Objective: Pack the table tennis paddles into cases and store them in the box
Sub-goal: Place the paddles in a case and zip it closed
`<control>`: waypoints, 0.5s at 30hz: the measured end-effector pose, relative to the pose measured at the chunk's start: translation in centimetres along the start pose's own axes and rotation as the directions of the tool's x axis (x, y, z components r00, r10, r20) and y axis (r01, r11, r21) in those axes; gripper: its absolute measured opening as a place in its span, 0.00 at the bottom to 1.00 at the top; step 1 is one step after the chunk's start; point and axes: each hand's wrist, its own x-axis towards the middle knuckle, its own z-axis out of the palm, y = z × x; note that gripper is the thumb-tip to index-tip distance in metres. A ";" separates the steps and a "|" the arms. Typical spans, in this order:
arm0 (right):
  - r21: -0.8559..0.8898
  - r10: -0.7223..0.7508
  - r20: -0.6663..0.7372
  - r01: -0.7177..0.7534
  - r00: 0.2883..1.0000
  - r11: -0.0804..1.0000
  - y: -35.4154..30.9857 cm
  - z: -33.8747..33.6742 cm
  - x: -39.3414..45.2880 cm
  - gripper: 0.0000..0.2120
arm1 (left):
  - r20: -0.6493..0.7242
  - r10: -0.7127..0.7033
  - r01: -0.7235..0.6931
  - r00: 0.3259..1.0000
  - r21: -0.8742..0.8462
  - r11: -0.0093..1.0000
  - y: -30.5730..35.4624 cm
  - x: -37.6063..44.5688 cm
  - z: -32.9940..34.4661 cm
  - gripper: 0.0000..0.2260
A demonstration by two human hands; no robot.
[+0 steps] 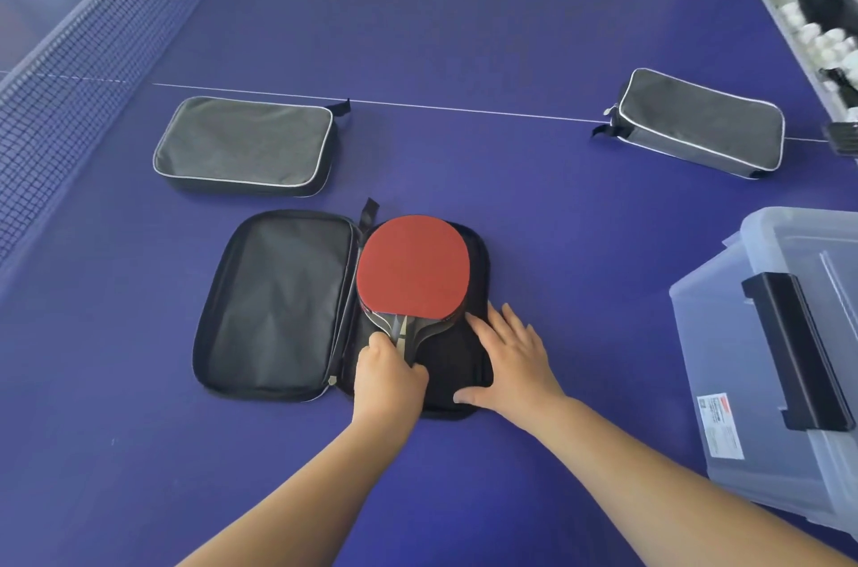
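A white label (721, 427) with a red corner mark is stuck on the clear plastic box (761, 334); its print is too small to read.

An open case (278, 306) lies flat on the blue table (464, 32), its lid spread to the left. A red paddle (413, 269) rests in the right half. The left hand (387, 374) grips the paddle's handle, fingers curled round it. The right hand (508, 362) lies flat on the case's black lining just beside the handle, fingers straight. Two closed grey cases sit farther back: one (243, 146) on the left, one (701, 123) on the right. A clear plastic box (724, 334) with a black latch stands at the right edge, and a net (69, 93) runs along the left
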 end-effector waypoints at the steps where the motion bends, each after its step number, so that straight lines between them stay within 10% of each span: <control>1: 0.005 -0.002 -0.002 0.002 1.000 1.000 0.0 0.0 0.0 0.51 | -0.001 -0.002 0.002 1.000 0.002 1.000 0.2 0.1 0.0 0.08; 15: 0.030 0.004 -0.041 -0.003 0.999 1.000 0.2 0.1 0.0 0.52 | 0.124 0.140 -0.137 0.982 -0.031 0.990 -3.1 -1.4 -0.2 0.26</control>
